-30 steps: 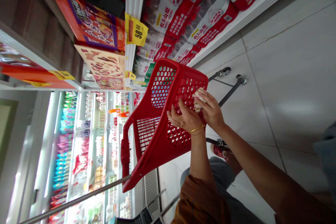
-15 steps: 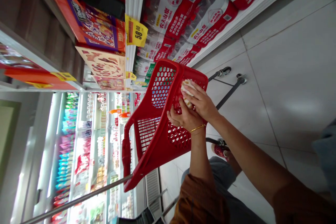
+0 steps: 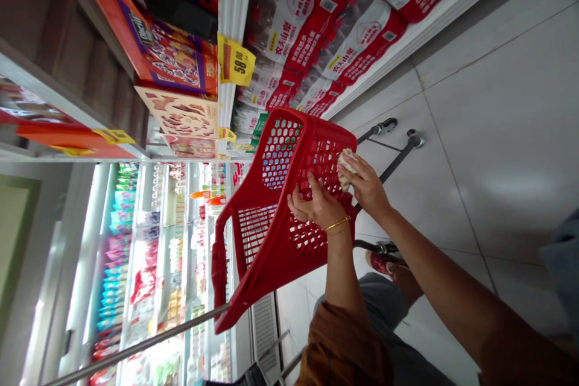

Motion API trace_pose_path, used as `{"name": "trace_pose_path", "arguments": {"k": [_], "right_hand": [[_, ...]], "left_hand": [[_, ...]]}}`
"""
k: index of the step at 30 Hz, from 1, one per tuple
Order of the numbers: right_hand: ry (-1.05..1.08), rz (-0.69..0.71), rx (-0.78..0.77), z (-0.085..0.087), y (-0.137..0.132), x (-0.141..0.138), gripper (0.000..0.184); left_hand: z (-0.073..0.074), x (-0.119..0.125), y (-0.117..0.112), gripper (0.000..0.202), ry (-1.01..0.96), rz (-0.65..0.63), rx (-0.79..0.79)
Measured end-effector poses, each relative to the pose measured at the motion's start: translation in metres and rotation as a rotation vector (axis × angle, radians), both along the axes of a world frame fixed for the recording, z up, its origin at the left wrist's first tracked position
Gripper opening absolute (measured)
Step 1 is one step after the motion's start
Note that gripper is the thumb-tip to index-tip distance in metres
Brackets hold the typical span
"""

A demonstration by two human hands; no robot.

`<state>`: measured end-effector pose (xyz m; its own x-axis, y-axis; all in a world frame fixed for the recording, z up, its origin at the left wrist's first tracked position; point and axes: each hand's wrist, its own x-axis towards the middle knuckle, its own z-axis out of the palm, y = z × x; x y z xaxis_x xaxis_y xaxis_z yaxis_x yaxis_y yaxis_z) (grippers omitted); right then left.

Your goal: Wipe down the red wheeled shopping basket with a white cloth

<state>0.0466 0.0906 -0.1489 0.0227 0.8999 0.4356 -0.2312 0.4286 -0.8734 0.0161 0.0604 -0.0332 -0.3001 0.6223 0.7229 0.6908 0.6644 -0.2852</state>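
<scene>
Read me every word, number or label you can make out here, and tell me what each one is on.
"58 00" on the yellow price tag
"农夫山泉" on the water packs
Brand on the orange box: too small to read
Small print on the packs, other tags and far shelves: too blurred to read

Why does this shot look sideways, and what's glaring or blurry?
Head view: the scene lies tipped sideways and bends at the edges; the floor carries a pale glare; the lit shelves look bright and soft; the left hand, right hand, its pale item and basket look sharp.
</scene>
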Motion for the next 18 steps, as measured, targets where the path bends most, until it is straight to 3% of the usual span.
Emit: {"name": "trace_pose_path", "arguments": {"k": [4,7,13,18], "right_hand": [[-0.014,-0.036,-0.033,0.005,0.0,0.006,0.041],[0.015,-0.069,-0.014,0.031,0.012,0.014,0.04],[0.057,0.012,0.221,0.085,0.037,0.024,0.044],[0.038,0.031,0.191,0.091,0.037,0.015,0.045]], "left_hand": [[-0.001,-0.001,-0.001,0.025,0.044,-0.051,0.022],[-0.003,-0.001,-0.003,0.027,0.03,-0.062,0.029],[-0.007,0.001,-0.002,0.032,0.074,-0.084,0.076],[-0.004,0.004,0.002,0.031,0.06,-0.088,0.082]]}}
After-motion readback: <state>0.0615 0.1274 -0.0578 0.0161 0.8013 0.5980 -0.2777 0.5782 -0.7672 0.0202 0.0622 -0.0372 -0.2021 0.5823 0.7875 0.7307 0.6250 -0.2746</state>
